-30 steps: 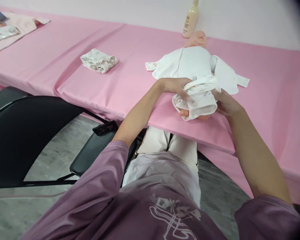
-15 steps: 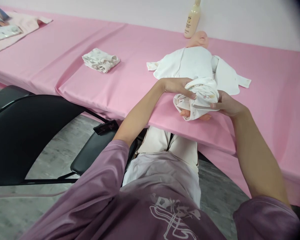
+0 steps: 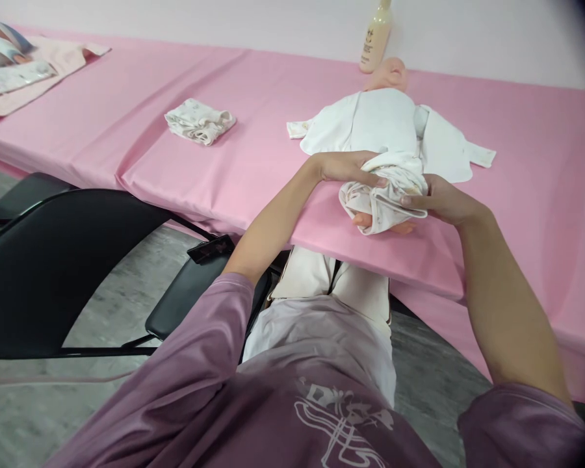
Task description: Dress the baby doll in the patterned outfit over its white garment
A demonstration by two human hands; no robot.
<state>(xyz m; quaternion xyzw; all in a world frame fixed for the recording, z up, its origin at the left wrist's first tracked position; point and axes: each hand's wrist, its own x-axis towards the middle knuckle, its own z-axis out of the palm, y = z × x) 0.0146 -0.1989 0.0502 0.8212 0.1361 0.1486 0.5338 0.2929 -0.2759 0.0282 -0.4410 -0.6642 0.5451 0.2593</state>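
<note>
Both my forearms reach over the near edge of the pink table (image 3: 273, 123) and angle in towards each other. My left hand (image 3: 348, 167) bends at the wrist, thumb pressed on the bunched cloth (image 3: 397, 172), its fingers mostly hidden. My right hand (image 3: 446, 198) grips the opposite side, thumb lying across a fold. So each is closed on fabric, which sits around the doll's feet (image 3: 363, 221) just inside the near edge; the doll's head (image 3: 389, 75) lies towards the far edge.
</note>
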